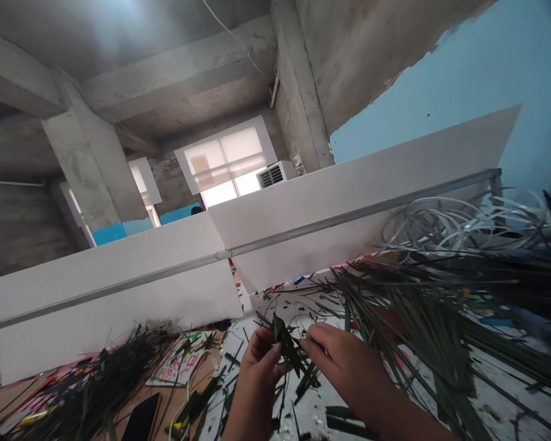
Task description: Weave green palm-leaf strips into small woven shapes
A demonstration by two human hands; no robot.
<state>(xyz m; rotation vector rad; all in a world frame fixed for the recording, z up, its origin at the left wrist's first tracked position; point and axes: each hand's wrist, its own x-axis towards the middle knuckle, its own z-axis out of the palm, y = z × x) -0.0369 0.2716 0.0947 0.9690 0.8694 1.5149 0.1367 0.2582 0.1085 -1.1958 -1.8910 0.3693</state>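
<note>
A folded green leaf piece (286, 346), dark and pointed, stands between my hands low in the middle of the view. My left hand (261, 361) is closed on it, thumb against its side. At its right edge my right hand (337, 354) pinches with thumb and fingertips; whether a thin strip lies in that pinch is hidden. Under and around both hands, cut leaf scraps (307, 383) litter the white tabletop (319, 401).
Long green leaf strips (422, 324) fan out at right, below a coil of pale plastic strapping (434, 226). Dark leaf strips (114, 373) heap at left, near a black phone (141, 419) and a printed sheet (181, 361). White partition panels (303, 214) stand behind.
</note>
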